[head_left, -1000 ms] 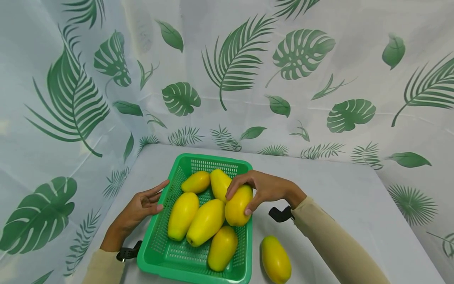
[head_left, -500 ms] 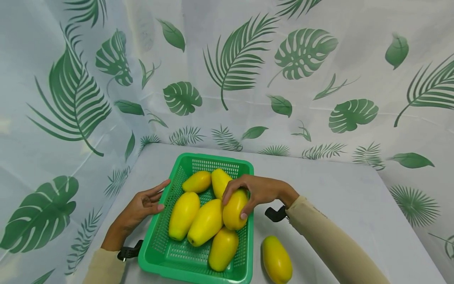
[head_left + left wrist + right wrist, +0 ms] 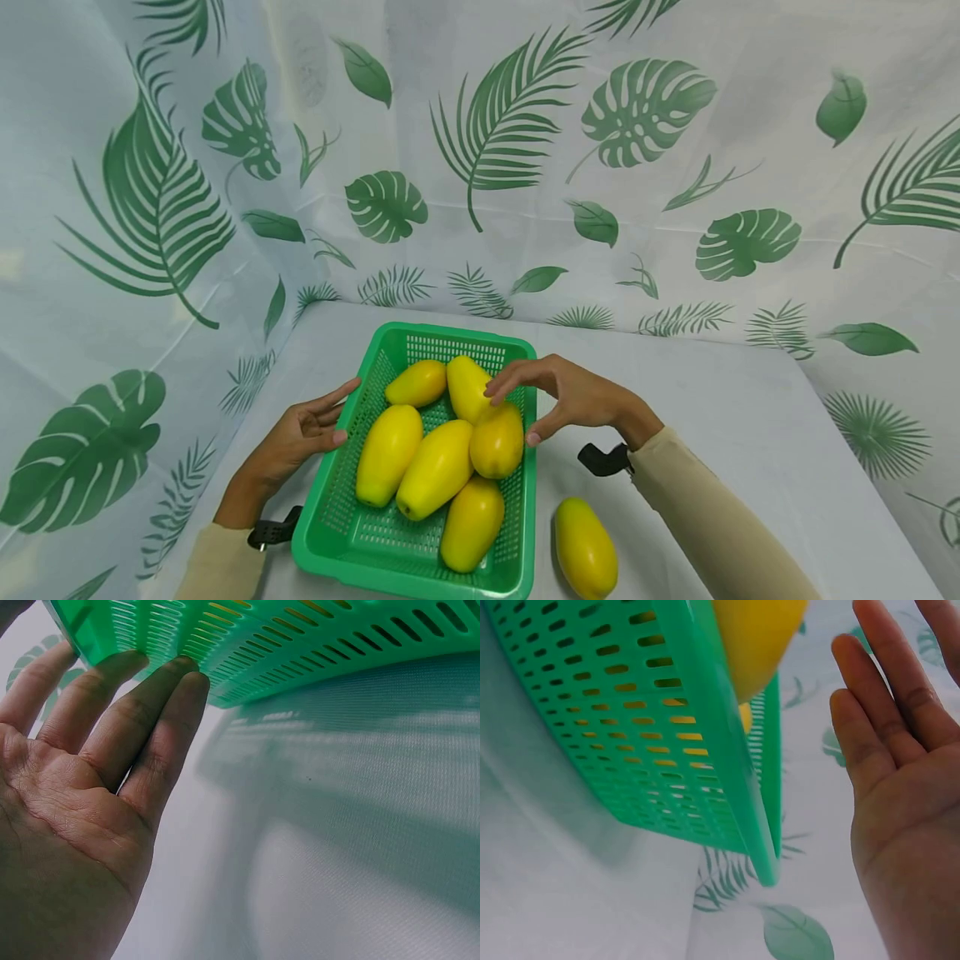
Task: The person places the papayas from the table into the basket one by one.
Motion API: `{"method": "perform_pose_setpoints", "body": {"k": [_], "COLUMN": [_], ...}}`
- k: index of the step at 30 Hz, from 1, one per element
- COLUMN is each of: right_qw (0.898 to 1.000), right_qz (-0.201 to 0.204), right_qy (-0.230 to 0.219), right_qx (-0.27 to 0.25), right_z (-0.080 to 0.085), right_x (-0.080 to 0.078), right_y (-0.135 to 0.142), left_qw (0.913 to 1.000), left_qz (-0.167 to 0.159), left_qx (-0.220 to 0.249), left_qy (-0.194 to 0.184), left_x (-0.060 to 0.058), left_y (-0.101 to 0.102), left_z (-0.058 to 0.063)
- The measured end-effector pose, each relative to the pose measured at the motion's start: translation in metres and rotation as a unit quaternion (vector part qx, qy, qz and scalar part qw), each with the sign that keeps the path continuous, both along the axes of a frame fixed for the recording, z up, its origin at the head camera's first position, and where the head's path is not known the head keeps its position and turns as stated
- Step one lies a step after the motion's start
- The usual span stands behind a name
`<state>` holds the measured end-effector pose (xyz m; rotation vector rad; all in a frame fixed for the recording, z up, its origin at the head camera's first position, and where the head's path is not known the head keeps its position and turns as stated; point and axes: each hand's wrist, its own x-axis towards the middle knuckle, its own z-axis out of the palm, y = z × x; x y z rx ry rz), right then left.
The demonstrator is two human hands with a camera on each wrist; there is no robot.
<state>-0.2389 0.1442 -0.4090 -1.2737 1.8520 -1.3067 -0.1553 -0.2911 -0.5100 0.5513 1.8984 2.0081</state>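
Several yellow papayas [image 3: 389,454] lie in a green plastic basket [image 3: 330,533]. My left hand [image 3: 300,433] rests at the basket's left side; in the left wrist view its fairly straight fingers [image 3: 124,712] touch the slotted wall. Over the right rim is my right hand [image 3: 581,396], its fingers spread and relaxed, holding nothing. Just below it, one papaya [image 3: 497,442] sits against the others near the right wall. In the right wrist view the right palm [image 3: 915,802] stands apart from the basket [image 3: 705,712] and the fruit.
Another papaya [image 3: 585,550] lies on the white table [image 3: 697,417], outside the basket to the right. A white curtain with green leaf prints [image 3: 495,125] hangs behind and on the left. Both wrists wear black straps [image 3: 275,531].
My right hand lowered a papaya slightly leftward into the basket, then let go and drew back up and right. The left hand has stayed at the basket's side.
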Motion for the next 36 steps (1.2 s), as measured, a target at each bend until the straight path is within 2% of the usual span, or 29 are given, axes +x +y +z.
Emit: {"method": "perform_pose_setpoints", "body": {"k": [7, 13, 17, 22, 31, 36], "right_qw": [0.998, 0.995, 0.992, 0.987, 0.973, 0.963], "right_qz": [-0.036, -0.059, -0.077, -0.110, -0.192, -0.240], "right_qy": [0.011, 0.011, 0.017, 0.028, 0.045, 0.049], "right_qx": [-0.053, -0.080, -0.096, -0.111, -0.121, -0.108], "right_z": [0.005, 0.008, 0.007, 0.001, -0.014, -0.024], "right_x": [0.017, 0.032, 0.042, 0.055, 0.079, 0.092], "right_y": [0.018, 0.026, 0.029, 0.034, 0.046, 0.052], "left_qw": [0.9992, 0.9991, 0.9998, 1.0000, 0.9993, 0.9998], "left_qz": [0.013, 0.014, 0.007, 0.000, 0.015, 0.009], "left_qx": [-0.034, -0.038, -0.016, 0.005, -0.032, -0.017], "left_qy": [0.013, 0.014, 0.005, -0.004, 0.013, 0.009], "left_x": [-0.001, 0.000, 0.001, 0.001, 0.001, 0.001], "left_y": [-0.001, -0.001, 0.000, 0.002, 0.001, 0.001], "left_z": [-0.003, -0.002, 0.000, 0.002, 0.001, -0.001]}}
